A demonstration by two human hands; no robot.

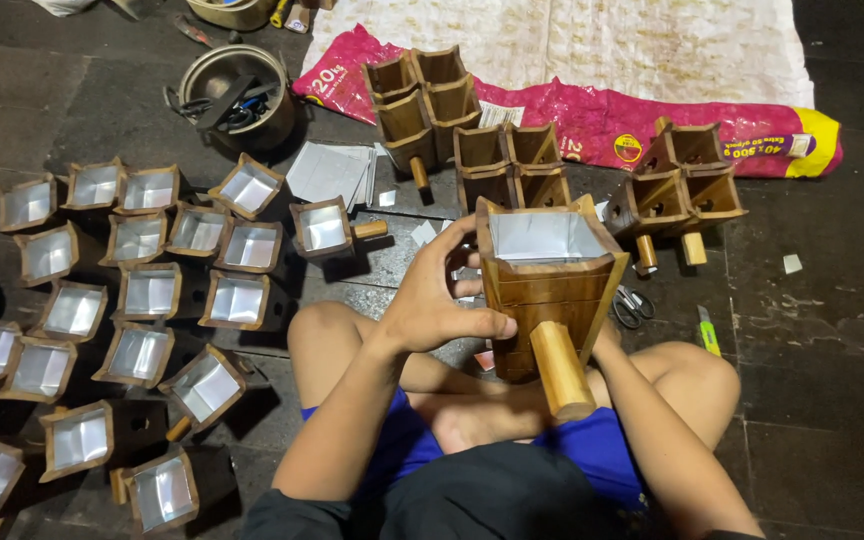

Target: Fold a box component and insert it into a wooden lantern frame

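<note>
Person sits cross-legged on floor. Left hand (442, 305) grasps wooden box (549, 290) at lap, foil lining inside. Right hand mostly hidden behind box; its grip cannot be told. Lined boxes (142, 300) spread left; unlined boxes (497, 160) wait ahead. Roughly two-thirds done, judging by piles.

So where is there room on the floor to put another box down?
Bare dark floor lies right of the scissors and green cutter. Another patch sits at the top left, beside the metal pot. The left side is packed with foil-lined boxes, and unlined boxes crowd ahead of the held box.
</note>
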